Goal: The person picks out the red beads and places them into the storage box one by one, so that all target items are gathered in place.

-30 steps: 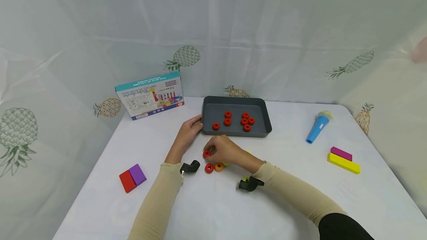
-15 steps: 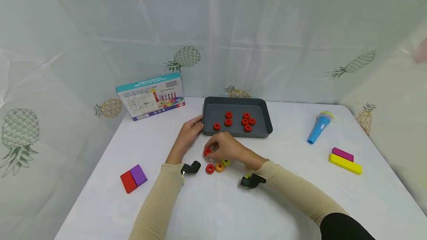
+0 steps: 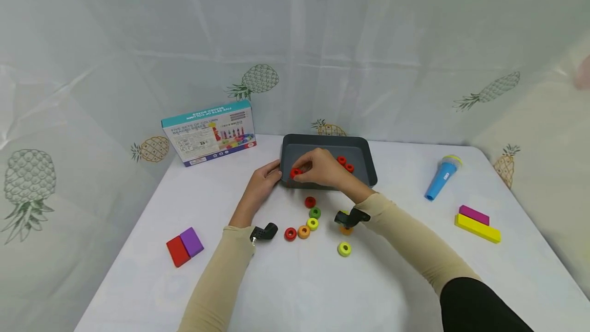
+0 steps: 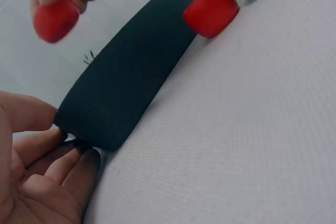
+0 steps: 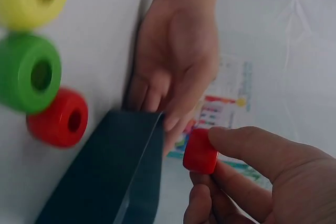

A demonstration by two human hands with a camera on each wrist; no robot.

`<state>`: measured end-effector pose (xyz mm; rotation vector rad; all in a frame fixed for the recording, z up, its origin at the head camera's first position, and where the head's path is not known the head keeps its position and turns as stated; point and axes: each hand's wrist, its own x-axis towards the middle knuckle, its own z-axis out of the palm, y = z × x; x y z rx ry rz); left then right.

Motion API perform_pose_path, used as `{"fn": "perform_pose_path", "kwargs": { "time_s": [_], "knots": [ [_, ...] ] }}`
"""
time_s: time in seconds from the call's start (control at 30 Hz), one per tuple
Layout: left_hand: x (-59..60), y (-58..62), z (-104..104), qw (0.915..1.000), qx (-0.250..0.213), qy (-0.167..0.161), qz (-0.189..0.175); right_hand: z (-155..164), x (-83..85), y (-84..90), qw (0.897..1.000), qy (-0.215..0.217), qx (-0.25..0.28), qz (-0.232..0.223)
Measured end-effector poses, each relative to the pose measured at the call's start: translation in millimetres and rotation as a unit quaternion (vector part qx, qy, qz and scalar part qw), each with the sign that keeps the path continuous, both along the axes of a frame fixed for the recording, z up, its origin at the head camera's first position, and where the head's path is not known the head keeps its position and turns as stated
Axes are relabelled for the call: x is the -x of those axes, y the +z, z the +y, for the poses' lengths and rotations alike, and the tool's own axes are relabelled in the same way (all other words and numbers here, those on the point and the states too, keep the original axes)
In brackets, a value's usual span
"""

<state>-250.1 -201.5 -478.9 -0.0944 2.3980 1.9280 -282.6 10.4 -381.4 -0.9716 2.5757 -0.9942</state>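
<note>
My right hand (image 3: 322, 168) pinches a red bead (image 5: 200, 151) between thumb and fingers, over the left part of the dark grey tray (image 3: 322, 140). At the tray's left side my left hand (image 3: 260, 187) holds the rim, its thumb on top and the other fingers against the outside wall. Some red beads (image 3: 341, 160) show inside the tray; others are hidden behind the right hand. In front of the tray on the table lie a red bead (image 3: 310, 202), a green bead (image 3: 315, 212), a yellow bead (image 3: 312, 224) and an orange bead (image 3: 303, 232).
Another red bead (image 3: 290, 234) and a yellow-green bead (image 3: 344, 249) lie nearer. A toy box (image 3: 209, 135) stands back left. Red and purple blocks (image 3: 184, 246) are at left. A blue toy microphone (image 3: 441, 178) and a yellow block (image 3: 477, 228) are at right.
My right hand has lifted the red bead from the table and carried it up over the tray. Beads beneath that hand are now uncovered. My left hand stays at the tray.
</note>
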Motion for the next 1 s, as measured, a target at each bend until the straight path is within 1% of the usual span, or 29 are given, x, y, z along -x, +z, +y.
{"fn": "perform_pose_path", "kwargs": {
  "time_s": [0.1, 0.27, 0.5, 0.73, 1.0],
  "knots": [
    [-0.1, -0.8, 0, 1.0, 0.002, 0.002, -0.002, -1, 12.2, -4.0, 1.0, -0.011, -0.006, -0.01],
    [-0.9, -0.3, 0, 1.0, 0.0, -0.001, 0.002, -4, 31.2, -11.4, 0.999, -0.033, -0.013, -0.009],
    [-0.5, 0.9, 0, 1.0, 0.005, 0.001, 0.005, -8, 51.3, -17.9, 0.998, -0.059, -0.037, -0.009],
    [0.7, -1.5, 1, 1.0, 0.001, 0.003, 0.004, -8, 62.6, -28.4, 0.996, -0.065, -0.054, -0.012],
    [1.2, -1.1, 1, 1.0, -0.003, 0.001, 0.006, -11, 65.9, -36.1, 0.995, -0.072, -0.063, -0.018]
  ]
}}
